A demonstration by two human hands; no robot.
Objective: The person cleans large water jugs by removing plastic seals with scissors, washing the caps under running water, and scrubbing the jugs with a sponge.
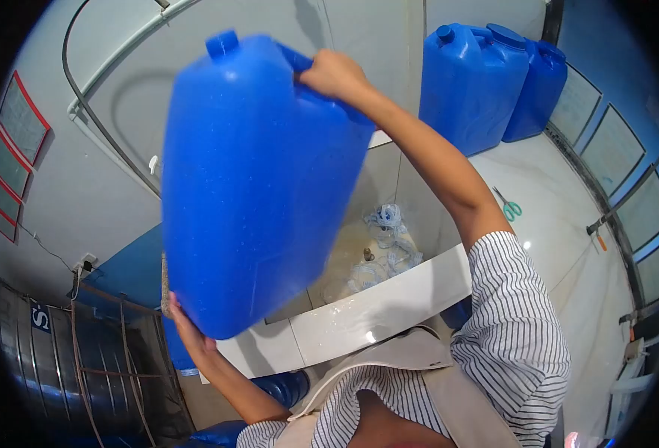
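A large blue plastic jerrycan [247, 187] with a blue cap hangs tilted in front of me, above a tiled basin [374, 302]. My right hand [335, 75] is closed around its handle at the top. At the lower left corner, my left hand [188, 322] grips the can's bottom edge, its fingers partly hidden behind it. A narrow brown, rough-looking piece [165, 284] shows just above that hand; I cannot tell whether the hand touches it. Crumpled clear-and-blue plastic strips [388, 218] lie in the basin beside a small brown object [368, 254].
More blue jerrycans [471, 89] stand on the white tiled ledge at upper right. Green-handled scissors [510, 209] lie on that ledge. A steel tank [53, 358] in a rusty frame stands at lower left. A hose and a white pipe [105, 71] run along the wall.
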